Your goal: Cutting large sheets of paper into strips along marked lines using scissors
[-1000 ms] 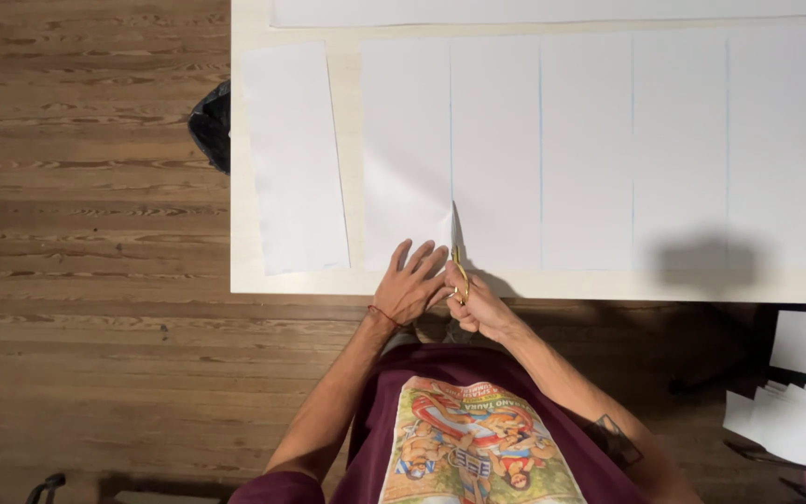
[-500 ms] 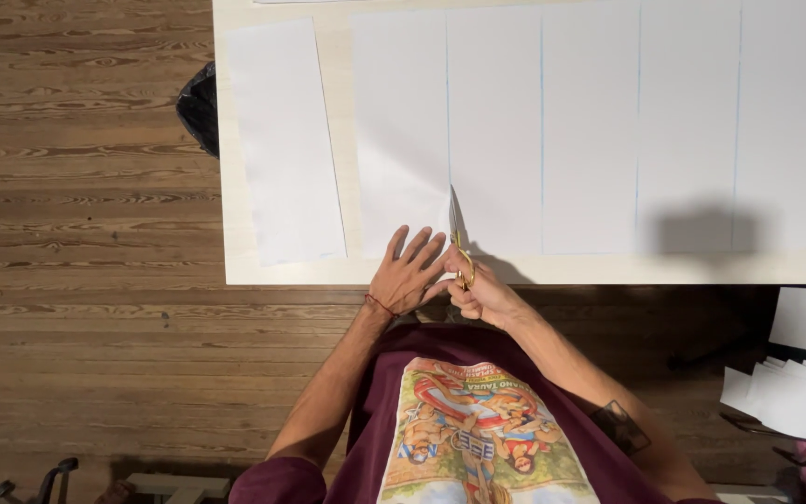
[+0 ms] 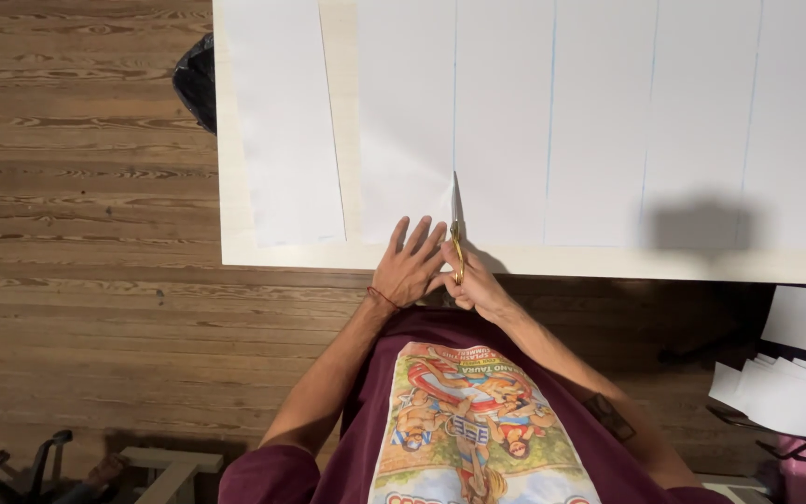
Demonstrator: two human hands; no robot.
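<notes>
A large white paper sheet marked with faint blue vertical lines lies on a pale table. My right hand grips gold-handled scissors whose blades point away from me along the leftmost line, at the end of a short cut from the near edge. My left hand lies flat with fingers spread on the paper just left of the blades. A separate cut white strip lies further left on the table.
Wooden plank floor surrounds the table. A black bag sits by the table's left edge. Stacked white papers lie low at the right. A dark stand shows at bottom left.
The view has shifted slightly; my hands and the scissors stay at the same cut near the paper's front edge, with the blades a little further into the sheet.
</notes>
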